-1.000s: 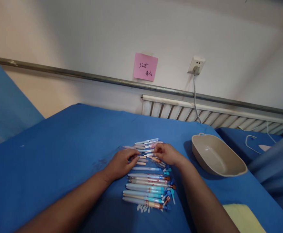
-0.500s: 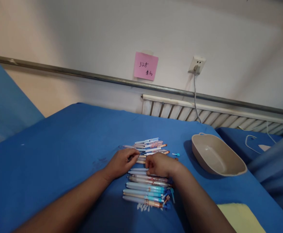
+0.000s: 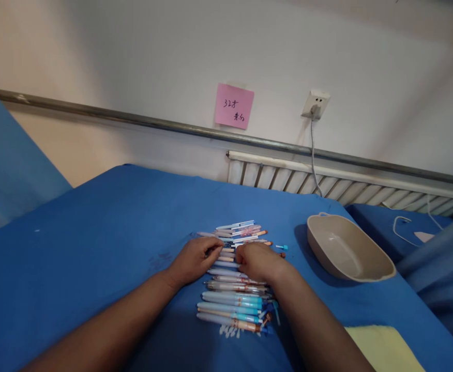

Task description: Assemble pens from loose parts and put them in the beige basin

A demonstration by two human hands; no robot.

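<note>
A row of several pens [image 3: 234, 302] lies side by side on the blue cloth [image 3: 94, 243], blue, white and orange barrels running left to right. My left hand [image 3: 193, 261] rests at the left ends of the middle pens, fingers curled onto them. My right hand [image 3: 258, 261] lies on top of the middle of the row, fingers bent down and pinching at a pen there. Which pen each hand grips is hidden under the fingers. More pens [image 3: 242, 231] lie beyond the hands, and a small blue cap [image 3: 283, 247] sits just right of them.
A beige oval dish [image 3: 381, 266] stands on the cloth to the right. A yellow sheet [image 3: 385, 349] lies at the near right corner. Behind are a wall with a pink note [image 3: 234, 106], a socket with a cable [image 3: 315, 105] and a radiator [image 3: 343, 183].
My right hand has come from the far right ends of the pens toward me and leftward, onto the middle of the row. The left hand has stayed put.
</note>
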